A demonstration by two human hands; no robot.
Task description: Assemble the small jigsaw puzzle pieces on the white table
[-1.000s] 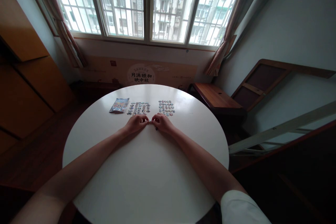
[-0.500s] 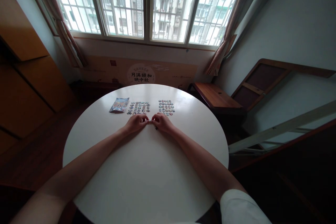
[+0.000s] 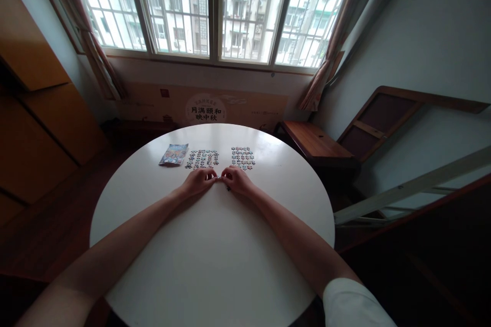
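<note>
Over the round white table (image 3: 210, 255), my left hand (image 3: 200, 180) and my right hand (image 3: 235, 180) meet fingertip to fingertip. Both pinch a small light-coloured jigsaw piece (image 3: 219, 178) between them; its details are too small to make out. A dark loose puzzle piece (image 3: 228, 188) lies on the tabletop just under my right hand. Beyond my left hand, several jigsaw pieces (image 3: 202, 158) are laid out in rows. Another group of pieces (image 3: 243, 157) sits in rows behind my right hand, its nearest pieces partly hidden by the fingers.
A colourful printed packet (image 3: 174, 155) lies on the table left of the pieces. A wooden bench (image 3: 314, 139) stands past the table's right edge. Behind the table are a printed cardboard panel (image 3: 245, 104) and a barred window (image 3: 245, 15). Orange cabinets (image 3: 49, 122) stand at left.
The hands hold nearly the same pose at the small piece. The view has shifted very slightly; the laid-out pieces and packet stay where they were on the table.
</note>
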